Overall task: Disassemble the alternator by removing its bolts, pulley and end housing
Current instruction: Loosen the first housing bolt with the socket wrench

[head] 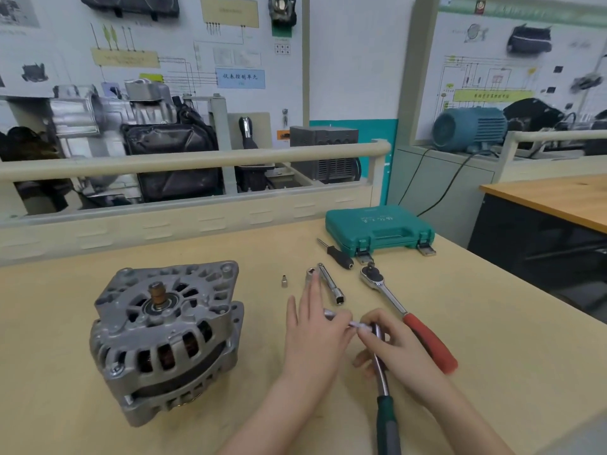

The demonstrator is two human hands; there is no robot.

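The grey alternator (pixel 167 339) stands on the wooden bench at the left, with its bare shaft (pixel 157 292) pointing up and no pulley on it. To its right, my left hand (pixel 313 333) pinches a slim silver extension bar (pixel 341 318). My right hand (pixel 397 346) grips the head of a green-handled ratchet (pixel 386 408), and the bar's end meets that head between the two hands. The joint itself is partly hidden by my fingers.
A red-handled ratchet (pixel 410 320) lies just right of my hands. Beyond them lie a long socket (pixel 331 287), another socket (pixel 310 275), a small bit (pixel 284 281) and a black-handled driver (pixel 338 256). A shut green tool case (pixel 377 226) sits at the back.
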